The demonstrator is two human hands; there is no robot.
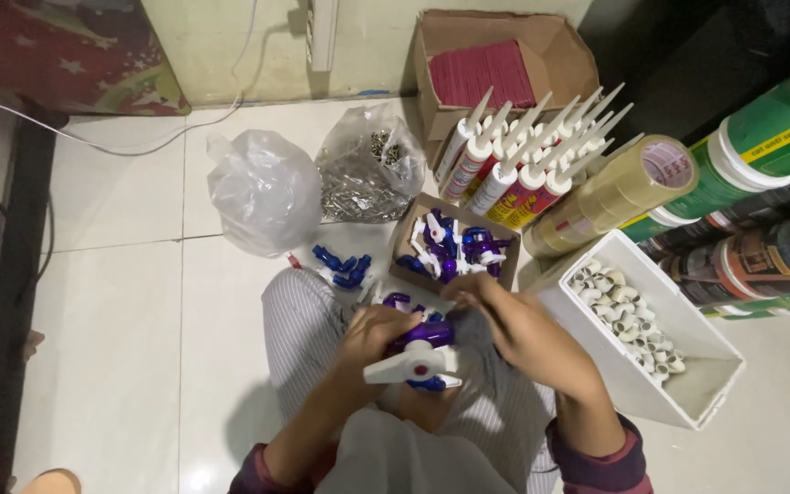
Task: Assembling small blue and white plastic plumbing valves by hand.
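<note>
Left hand: your left hand is closed round a purple-and-white tap, held over your lap.
Right hand: your right hand pinches the tap's purple end.
Nearby: cardboard box of taps on the floor.

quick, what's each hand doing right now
Left hand: closed on the purple and white valve piece.
Right hand: fingers curled at the same piece's purple end; grip cannot be told.

Left of us, bare floor: open passage. Ahead, two plastic bags and a small parts box crowd the way. Right, white bin, tape rolls, sealant tubes block.
</note>
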